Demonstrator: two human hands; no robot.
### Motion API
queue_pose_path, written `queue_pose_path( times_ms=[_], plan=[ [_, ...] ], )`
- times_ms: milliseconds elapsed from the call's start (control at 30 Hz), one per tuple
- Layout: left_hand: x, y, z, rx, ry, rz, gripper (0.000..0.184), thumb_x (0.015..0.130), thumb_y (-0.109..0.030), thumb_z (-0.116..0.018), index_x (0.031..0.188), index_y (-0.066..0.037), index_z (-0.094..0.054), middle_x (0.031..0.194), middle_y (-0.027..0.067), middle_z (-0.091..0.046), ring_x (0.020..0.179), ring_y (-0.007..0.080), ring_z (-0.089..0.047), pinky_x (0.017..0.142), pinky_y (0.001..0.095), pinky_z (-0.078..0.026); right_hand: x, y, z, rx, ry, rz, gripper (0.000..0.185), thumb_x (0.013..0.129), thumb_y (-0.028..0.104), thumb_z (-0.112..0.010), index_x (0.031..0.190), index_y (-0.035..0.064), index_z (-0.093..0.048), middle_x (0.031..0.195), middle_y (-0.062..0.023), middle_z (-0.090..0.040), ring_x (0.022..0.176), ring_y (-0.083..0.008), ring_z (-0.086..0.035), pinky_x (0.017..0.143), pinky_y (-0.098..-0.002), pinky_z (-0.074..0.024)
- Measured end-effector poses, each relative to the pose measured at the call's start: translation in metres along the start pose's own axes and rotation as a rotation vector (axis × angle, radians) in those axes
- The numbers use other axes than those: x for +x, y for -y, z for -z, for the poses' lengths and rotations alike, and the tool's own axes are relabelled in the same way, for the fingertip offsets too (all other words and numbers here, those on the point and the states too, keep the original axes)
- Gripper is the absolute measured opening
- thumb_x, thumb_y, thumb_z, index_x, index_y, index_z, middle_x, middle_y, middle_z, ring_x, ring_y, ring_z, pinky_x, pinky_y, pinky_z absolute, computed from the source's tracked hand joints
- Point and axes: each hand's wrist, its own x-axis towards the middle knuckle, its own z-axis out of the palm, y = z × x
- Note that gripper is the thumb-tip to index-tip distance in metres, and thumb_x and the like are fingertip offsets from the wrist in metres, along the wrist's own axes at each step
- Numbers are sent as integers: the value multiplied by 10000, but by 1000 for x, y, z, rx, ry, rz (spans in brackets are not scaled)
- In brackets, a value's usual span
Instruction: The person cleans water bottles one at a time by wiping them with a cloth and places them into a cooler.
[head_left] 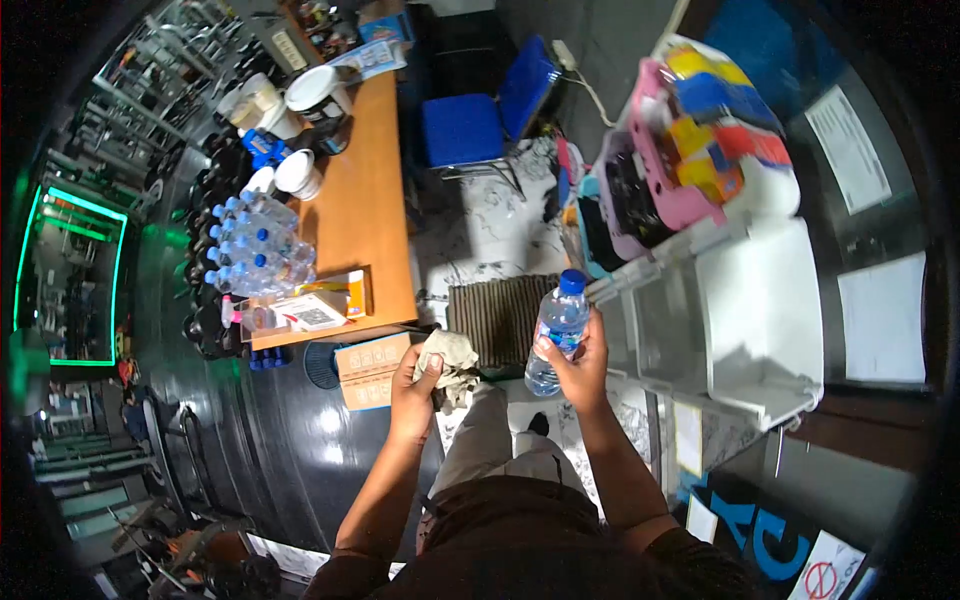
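Right hand (pixel 585 365) has the plastic bottle (pixel 564 322), fingers and thumb clamped around its label zone, thumb across the near face. Bottle is in front of the body, right of centre, overlapping the right edge of the ribbed mat (pixel 490 315) in view. Long axis runs mostly up-down in frame, tipped a bit: blue cap (pixel 572 282) at top, leaning right; base at bottom, slightly left. Cap is on. Clear liquid visible inside

Left hand (pixel 412 388) has a crumpled pale cloth (pixel 449 350), thumb pressed on it, other fingers partly hidden behind; bunched, so no clear long axis. Cloth and bottle are apart

Around: cardboard box (pixel 372 372) just beside left hand, wooden table (pixel 368 200) up-left with grouped water bottles (pixel 258 245) on it, white bin (pixel 755 310) right of right hand, blue chair (pixel 462 130) beyond the mat
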Motion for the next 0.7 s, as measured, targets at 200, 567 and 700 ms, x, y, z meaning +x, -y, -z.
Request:
queue_pose_path(
  times_ms=[200,567,700],
  plan=[
    [-21,69,-8,-14,120,142,248,1064,-236,-643,1223,-45,-638,1079,50,-710,951,127,-652,876,303,-526,-70,-16,53,-219,-123,-35,712,839,116,-868,1415,-6,-469,1212,-118,-690,1093,-173,-695,960,-334,-545],
    [48,203,6,51,175,252,285,1071,-279,-630,1214,-32,-631,1037,43,-708,884,107,-647,800,274,-532,-102,-183,99,-412,-294,-105,842,796,239,-922,1450,6,-444,1257,-172,-653,1135,-255,-691,996,-388,-555],
    [81,276,26,57,166,321,304,1063,-296,-640,1213,-31,-636,1039,53,-708,892,115,-659,804,277,-543,-98,-253,102,-433,-374,-185,849,792,168,-921,1466,4,-431,1312,-160,-620,1177,-252,-665,1019,-390,-545]
  ],
)
